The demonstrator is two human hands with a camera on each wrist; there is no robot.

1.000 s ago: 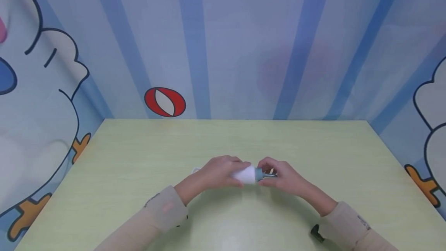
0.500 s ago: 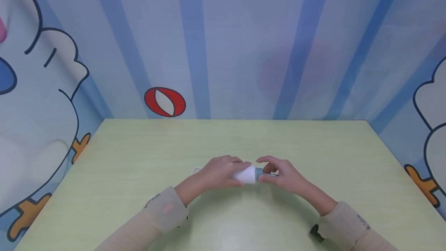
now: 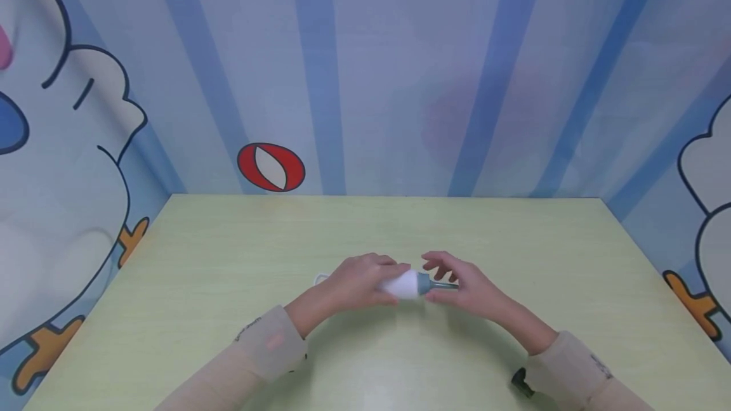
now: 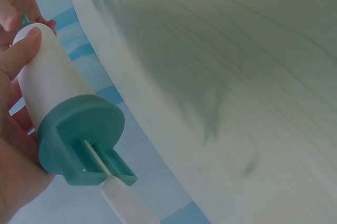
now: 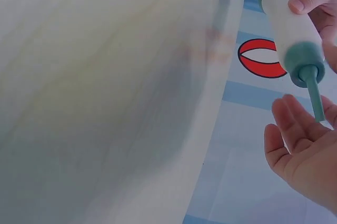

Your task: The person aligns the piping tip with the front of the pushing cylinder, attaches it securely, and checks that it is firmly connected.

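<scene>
My left hand grips a white cylinder with teal end caps, held sideways above the table; it looks like a piping syringe. From its right end, a teal collar narrows to a thin teal nozzle. At the other end, the left wrist view shows a teal cap with two prongs and a white rod sticking out. Beside the nozzle, my right hand has its fingers spread and loosely bent. In the right wrist view, these fingers seem apart from the nozzle.
A pale green table lies under both hands. Behind it stands a striped blue backdrop printed with cartoon figures and a red ball. A small dark piece hangs at the right sleeve.
My right fingers have moved away from the collar and spread wider, showing more of the nozzle. The left hand keeps its grip on the piping syringe in nearly the same place.
</scene>
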